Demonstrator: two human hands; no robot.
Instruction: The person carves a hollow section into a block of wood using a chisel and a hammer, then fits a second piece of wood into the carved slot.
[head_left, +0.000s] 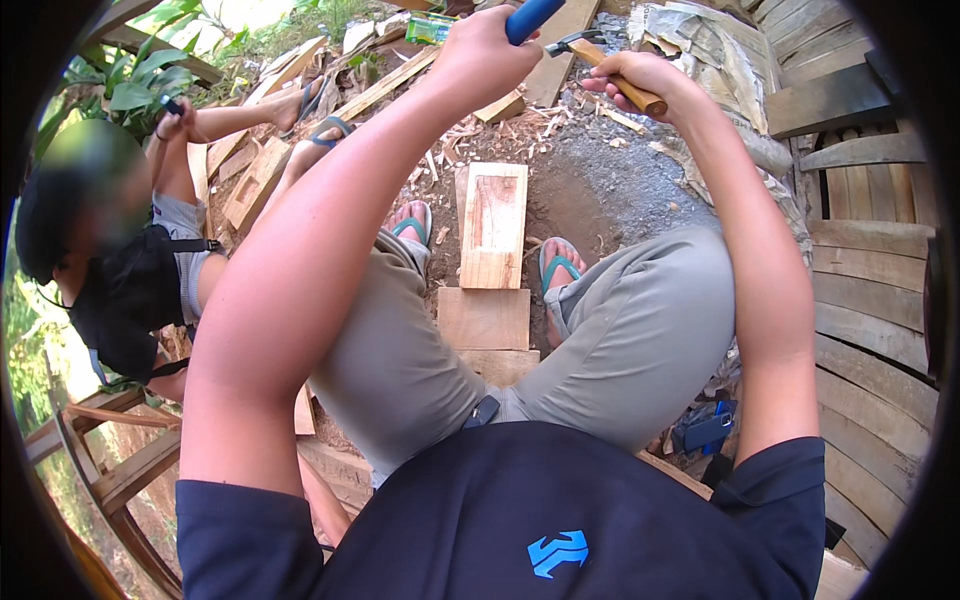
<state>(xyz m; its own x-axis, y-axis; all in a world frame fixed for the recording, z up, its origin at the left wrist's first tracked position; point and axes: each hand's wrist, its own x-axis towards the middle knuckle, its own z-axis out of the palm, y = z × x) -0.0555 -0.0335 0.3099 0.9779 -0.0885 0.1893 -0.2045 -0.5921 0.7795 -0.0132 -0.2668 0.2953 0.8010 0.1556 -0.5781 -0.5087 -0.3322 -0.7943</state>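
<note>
My left hand (pixel 492 55) is raised at the top middle, fingers wrapped round a thick blue handle (pixel 532 18). The top edge cuts that tool off, so its kind does not show. To the right, my right hand (pixel 645 82) grips a hammer (pixel 642 98) by its wooden handle; the dark metal head points left, close beside my left hand. Below both hands, between my feet, lies a pale wooden block (pixel 495 210) with a long rectangular hollow cut into its upper face. Neither hand touches the block. Its near end meets a flat board (pixel 484 318).
Wood chips and offcuts (pixel 375 92) litter the ground. At the left sits another person (pixel 125 290) holding a small dark object. A slatted wooden wall (pixel 870 270) runs along the right, beside crumpled sacking (pixel 700 50). A blue phone-like object (pixel 705 430) lies by my right thigh.
</note>
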